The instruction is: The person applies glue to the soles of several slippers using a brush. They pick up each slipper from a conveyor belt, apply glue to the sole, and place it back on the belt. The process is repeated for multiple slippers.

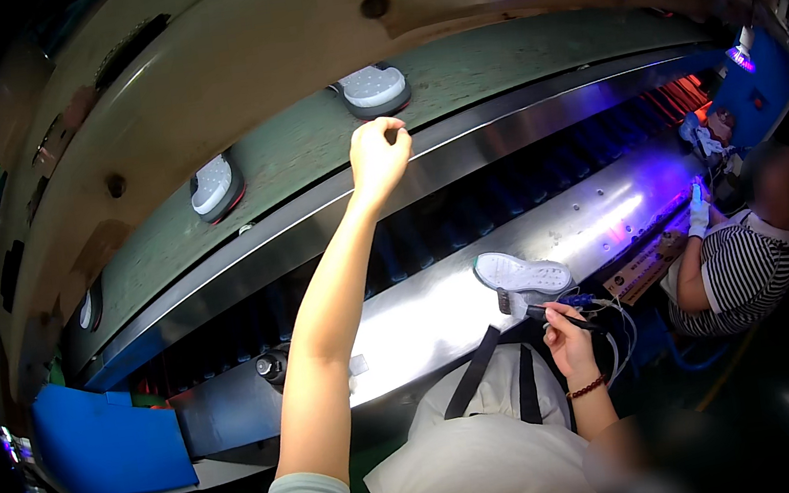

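My left hand point(380, 161) reaches up over the metal edge of a conveyor belt. Its fingers are curled closed, and I cannot see whether anything is between them. Just beyond the knuckles lies a shoe sole point(373, 89), white and dotted inside with a dark grey rim; a small gap seems to part it from the hand. In my right hand point(568, 335) is a flat brush point(530, 311) with a black handle, low at the right. The brush's dark bristles meet or overlap the near edge of a white sole point(522, 275) on the shiny metal bench.
More soles ride the green belt point(293, 139), one at the left point(216, 188) and one farther left point(89, 310). A dark round-topped bottle point(271, 366) stands by my left forearm. Cables point(628, 321) hang beside my right hand. A co-worker point(744, 268) in stripes sits at the right.
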`<state>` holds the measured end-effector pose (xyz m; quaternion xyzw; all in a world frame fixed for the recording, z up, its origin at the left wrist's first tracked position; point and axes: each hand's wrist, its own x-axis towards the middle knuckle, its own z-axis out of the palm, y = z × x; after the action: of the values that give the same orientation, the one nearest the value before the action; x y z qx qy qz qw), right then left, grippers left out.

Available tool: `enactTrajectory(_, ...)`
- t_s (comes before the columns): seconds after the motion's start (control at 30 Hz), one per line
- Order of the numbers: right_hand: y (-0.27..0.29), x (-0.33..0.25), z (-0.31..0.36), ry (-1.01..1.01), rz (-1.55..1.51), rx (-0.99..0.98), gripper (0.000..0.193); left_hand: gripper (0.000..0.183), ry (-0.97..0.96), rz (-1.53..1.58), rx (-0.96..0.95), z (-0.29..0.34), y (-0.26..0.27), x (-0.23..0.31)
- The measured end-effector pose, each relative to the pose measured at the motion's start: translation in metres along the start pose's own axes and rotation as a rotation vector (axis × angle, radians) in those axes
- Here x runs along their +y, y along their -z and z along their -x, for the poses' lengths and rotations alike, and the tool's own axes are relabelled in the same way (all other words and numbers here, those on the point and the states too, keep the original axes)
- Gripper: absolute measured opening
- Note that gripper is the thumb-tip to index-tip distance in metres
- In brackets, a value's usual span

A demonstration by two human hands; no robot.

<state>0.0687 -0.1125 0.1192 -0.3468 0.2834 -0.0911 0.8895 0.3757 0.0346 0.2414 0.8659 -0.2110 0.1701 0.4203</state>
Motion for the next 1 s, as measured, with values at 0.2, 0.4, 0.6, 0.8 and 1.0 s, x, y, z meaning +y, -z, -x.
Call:
enactTrajectory(0.2, -0.016, 0.018, 0.010, 0.010, -0.008, 0.009, 0.012, 0.018, -0.132, -0.031, -0.028, -0.001, -0.005, -0.007)
enactTrajectory(0.4, -0.024, 0.029, 0.023, 0.025, -0.035, 0.030, 0.012, 0.014, 0.014, 0.078, -0.114, -0.001, -0.003, 0.003)
enactTrajectory(0.6, -0.028, 0.035, 0.033, 0.042, -0.066, 0.029, 0.014, 0.015, -0.029, 0.095, -0.101, -0.001, -0.003, 0.001)
enactTrajectory(0.8, -0.034, 0.034, 0.037, 0.044, -0.041, 0.054, 0.014, 0.018, -0.070, 0.089, -0.085, 0.000, -0.002, 0.003)
enactTrajectory(1.0, -0.036, 0.034, 0.036, 0.042, 0.003, 0.037, 0.013, 0.018, -0.040, 0.141, -0.118, 0.001, 0.002, 0.004)
